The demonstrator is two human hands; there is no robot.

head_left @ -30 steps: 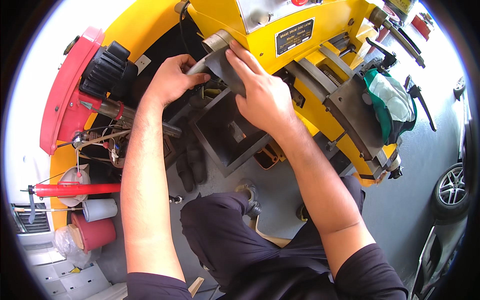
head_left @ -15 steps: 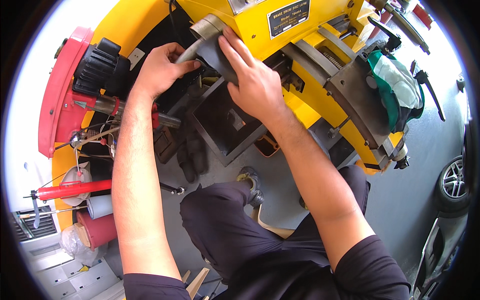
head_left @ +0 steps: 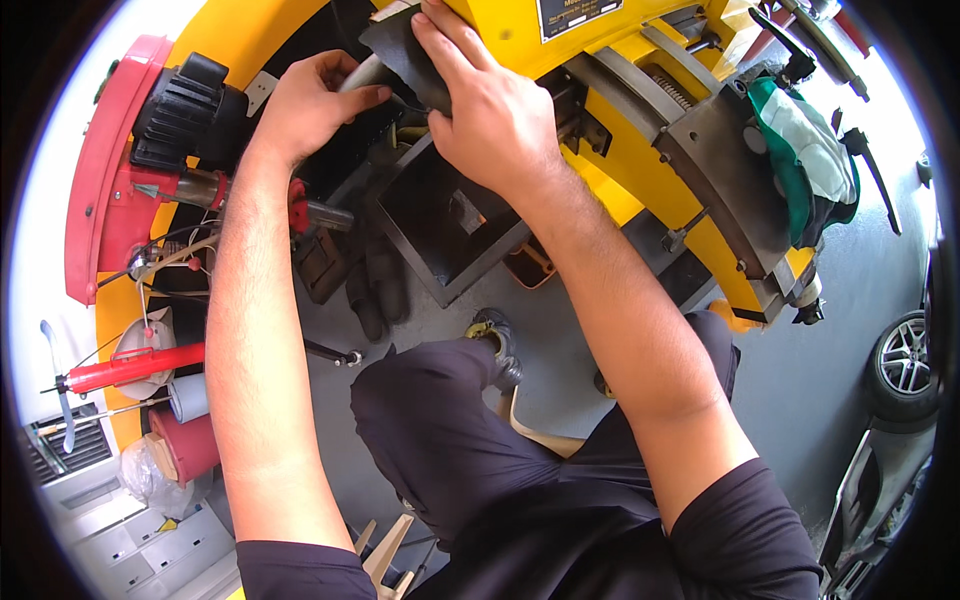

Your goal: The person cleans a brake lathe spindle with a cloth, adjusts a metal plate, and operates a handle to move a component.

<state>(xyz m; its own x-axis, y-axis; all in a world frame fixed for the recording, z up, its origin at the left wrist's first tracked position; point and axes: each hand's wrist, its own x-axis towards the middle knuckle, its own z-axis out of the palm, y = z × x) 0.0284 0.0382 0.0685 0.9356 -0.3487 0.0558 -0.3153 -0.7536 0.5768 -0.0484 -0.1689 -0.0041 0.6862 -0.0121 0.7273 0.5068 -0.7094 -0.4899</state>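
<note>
Sheet [head_left: 405, 55], dark and limp-looking, lies under my right hand [head_left: 500, 125], close against the corner of the yellow machine [head_left: 508, 45]. My index and middle fingers [head_left: 443, 45] are straight, side by side and laid flat across it, with the thumb [head_left: 440, 128] apart below; whether that thumb grips anything behind, I cannot tell. My left hand [head_left: 308, 108] is curled, its fingers and thumb seeming to pinch the pale curved metal rim [head_left: 368, 72] just left of the sheet. Under both hands, apart from them, sits an open dark box [head_left: 410, 250].

I judge the step in hand to be pressing or rubbing the sheet on that metal part. The next move calls for even, flat pressure from my right fingers while the left steadies the rim.
</note>
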